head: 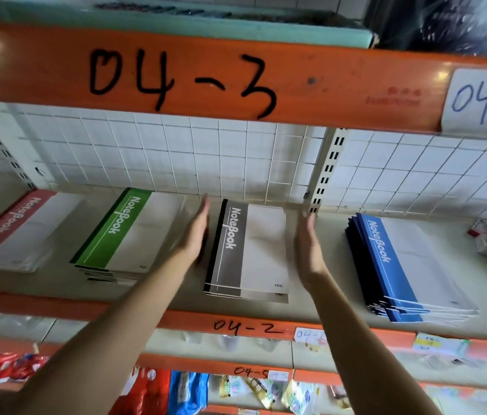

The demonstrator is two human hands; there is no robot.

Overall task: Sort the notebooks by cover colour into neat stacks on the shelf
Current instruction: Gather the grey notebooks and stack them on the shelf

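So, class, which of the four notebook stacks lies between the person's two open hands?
The grey-covered notebook stack; the left hand and right hand flank it.

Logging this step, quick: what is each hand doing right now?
Left hand: open, fingers straight, at the left edge of the grey notebooks.
Right hand: open, fingers straight, beside their right edge.

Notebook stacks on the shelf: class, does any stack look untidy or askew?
Yes. The blue stack is fanned, its edges stepped rather than flush. The green stack has lower books poking out at the front. The grey stack, between the open left hand and right hand, is slightly offset.
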